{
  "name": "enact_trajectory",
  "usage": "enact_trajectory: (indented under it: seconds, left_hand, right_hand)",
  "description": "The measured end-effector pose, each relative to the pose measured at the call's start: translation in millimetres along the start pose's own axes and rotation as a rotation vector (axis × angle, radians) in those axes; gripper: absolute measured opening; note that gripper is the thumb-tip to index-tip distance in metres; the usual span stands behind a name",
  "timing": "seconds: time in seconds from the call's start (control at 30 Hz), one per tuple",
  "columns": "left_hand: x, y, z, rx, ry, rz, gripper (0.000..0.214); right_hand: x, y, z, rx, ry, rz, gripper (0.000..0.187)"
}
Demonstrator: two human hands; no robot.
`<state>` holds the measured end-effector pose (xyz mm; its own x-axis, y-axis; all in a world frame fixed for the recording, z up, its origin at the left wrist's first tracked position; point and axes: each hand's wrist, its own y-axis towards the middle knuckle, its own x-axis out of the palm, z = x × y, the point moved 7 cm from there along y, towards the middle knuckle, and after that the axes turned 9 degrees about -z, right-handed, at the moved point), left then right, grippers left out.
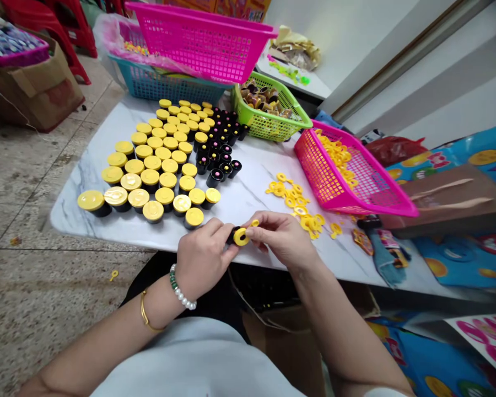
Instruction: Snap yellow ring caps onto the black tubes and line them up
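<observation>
Near the table's front edge, my left hand (202, 258) is closed around a small black cup (231, 238), which is mostly hidden by the fingers. A yellow ring-shaped piece (241, 237) lies against the cup's end. My right hand (284, 238) pinches at the ring's side, and a small yellow tip (255, 223) shows above its fingers. Loose yellow ring pieces (297, 209) are scattered just beyond my right hand. Left of them stand open black cups (215, 177) with pink or yellow dots inside. Rows of black cups with yellow lids (150, 177) cover the table's left part.
A pink basket (355, 193) of yellow rings stands at the right. Behind are a green basket (268, 122) of small parts, a blue basket (161, 85) and a pink basket (202, 41) resting on it. One yellow ring (114, 275) lies on the floor.
</observation>
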<state>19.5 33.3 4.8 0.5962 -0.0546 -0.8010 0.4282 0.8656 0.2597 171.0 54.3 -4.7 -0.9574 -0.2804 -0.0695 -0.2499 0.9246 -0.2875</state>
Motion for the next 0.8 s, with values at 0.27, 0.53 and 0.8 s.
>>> enact_trajectory:
  seconds: [0.27, 0.53, 0.8]
  left_hand:
    - [0.5, 1.6, -1.5, -0.025, -0.017, -0.023, 0.014]
    - [0.0, 2.4, 0.9, -0.033, 0.004, -0.056, 0.011]
    - [-8.3, 8.1, 1.5, -0.073, -0.250, -0.101, 0.028]
  right_hand:
    - [4.2, 3.4, -4.4, -0.034, 0.005, 0.082, 0.028]
    - [13.0, -1.4, -1.1, -0.043, -0.015, 0.102, 0.036]
    - [16.4, -2.8, -10.6, -0.068, -0.108, 0.049, 0.035]
